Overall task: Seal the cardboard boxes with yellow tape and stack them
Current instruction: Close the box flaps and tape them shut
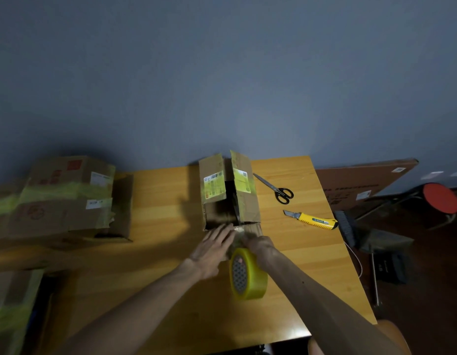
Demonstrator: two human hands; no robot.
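Note:
A small cardboard box [230,190] stands in the middle of the wooden table [166,201], its two top flaps raised with a dark gap between them. My left hand [213,248] lies flat against the box's near side, fingers spread. My right hand [258,245] is closed at the box's near lower edge, pinching what looks like the loose tape end. The roll of yellow tape [248,274] stands on edge just below my right wrist. The exact grip is blurred.
A stack of taped boxes [66,198] sits at the left, another taped box [12,311] at the lower left. Scissors [276,189] and a yellow utility knife [313,221] lie to the right of the box. Beyond the table's right edge are a flat carton [363,183] and a red stool [441,198].

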